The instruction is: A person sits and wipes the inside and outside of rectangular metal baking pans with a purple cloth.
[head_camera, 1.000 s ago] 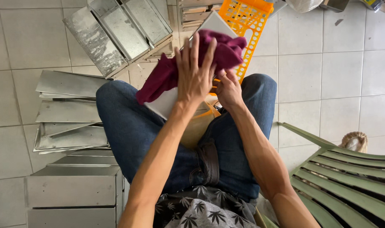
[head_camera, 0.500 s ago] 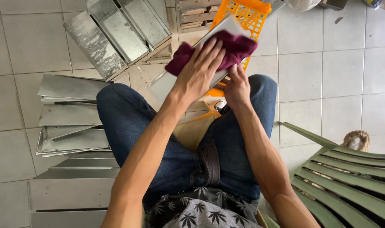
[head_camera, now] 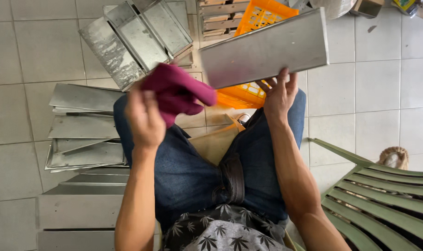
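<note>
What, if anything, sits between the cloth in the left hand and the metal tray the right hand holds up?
Nothing visible does. The left hand holds the magenta cloth just left of the metal tray, which the right hand grips at its lower edge. Only open air separates them; the orange crate lies behind and below.

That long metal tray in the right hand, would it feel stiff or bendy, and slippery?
The metal tray probably stays stiff: it spans straight though the right hand holds only its lower edge. Its folded rims likely add rigidity. The smooth, dull-shiny sheet may be somewhat slippery.
</note>
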